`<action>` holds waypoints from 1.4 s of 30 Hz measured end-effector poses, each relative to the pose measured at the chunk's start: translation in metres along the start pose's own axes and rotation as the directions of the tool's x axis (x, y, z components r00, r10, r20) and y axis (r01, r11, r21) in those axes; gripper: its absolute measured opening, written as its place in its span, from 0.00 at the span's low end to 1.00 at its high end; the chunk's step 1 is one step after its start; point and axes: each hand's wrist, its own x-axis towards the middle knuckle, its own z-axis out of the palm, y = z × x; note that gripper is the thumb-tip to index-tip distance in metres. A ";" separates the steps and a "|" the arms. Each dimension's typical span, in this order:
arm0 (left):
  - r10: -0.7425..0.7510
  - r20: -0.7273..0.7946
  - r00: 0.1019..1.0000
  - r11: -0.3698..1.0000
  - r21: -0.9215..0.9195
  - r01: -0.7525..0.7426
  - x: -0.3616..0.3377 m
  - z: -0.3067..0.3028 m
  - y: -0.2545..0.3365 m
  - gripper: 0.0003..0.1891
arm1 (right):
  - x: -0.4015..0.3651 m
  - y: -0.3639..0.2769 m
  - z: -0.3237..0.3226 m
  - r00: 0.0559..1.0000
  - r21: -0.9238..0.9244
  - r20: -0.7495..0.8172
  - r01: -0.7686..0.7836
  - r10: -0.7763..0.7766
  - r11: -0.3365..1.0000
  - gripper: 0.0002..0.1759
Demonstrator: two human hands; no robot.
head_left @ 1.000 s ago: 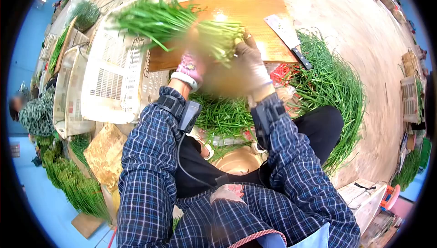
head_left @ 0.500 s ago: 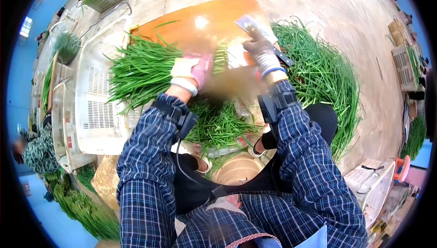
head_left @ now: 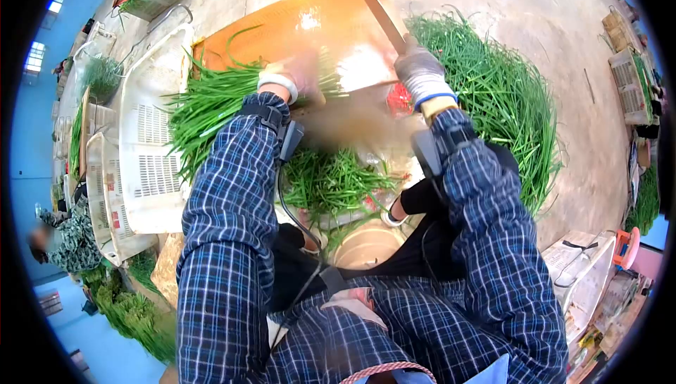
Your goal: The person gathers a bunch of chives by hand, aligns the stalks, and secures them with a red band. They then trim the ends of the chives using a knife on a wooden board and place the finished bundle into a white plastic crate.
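On the near left of an orange board, my left hand, in a pinkish glove, presses on a bundle of long green stalks; motion blurs its fingers. My right hand, in a grey-white glove, is closed round the handle of a knife whose blade points up and away over the board's right edge. A large heap of green stalks lies right of the board. Shorter green cuttings are piled below it, between my legs. A blurred patch hides the board's near edge.
White plastic crates stand at the left, with a person in patterned clothing beyond them. A round tan tub sits between my feet. Another white crate is at the lower right. More greens lie at the lower left.
My right hand has turned the knife, so its blade now stands up and away from the stalks. My left hand has shifted slightly up over the bundle.
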 end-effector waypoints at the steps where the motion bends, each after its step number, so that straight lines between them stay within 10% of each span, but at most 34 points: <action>1: 0.002 -0.022 1.000 1.000 0.018 -0.002 0.008 0.013 -0.005 0.52 | -0.017 -0.003 -0.001 1.000 0.062 -0.014 0.020 -0.020 0.998 0.20; 6: -0.118 -0.136 0.984 0.989 0.068 0.128 -0.001 0.012 0.011 0.48 | -0.088 -0.002 0.017 0.997 0.417 0.063 -0.062 0.039 0.907 0.24; 19: -0.218 -0.115 0.969 0.973 0.052 0.225 0.034 0.035 -0.023 0.49 | -0.095 -0.033 0.119 0.934 0.146 -0.158 0.342 -0.319 0.928 0.20; 42: -0.236 -0.358 0.903 0.971 -0.106 0.212 0.065 0.066 -0.045 0.13 | -0.096 -0.085 0.018 0.958 0.209 0.273 0.030 -0.088 0.977 0.17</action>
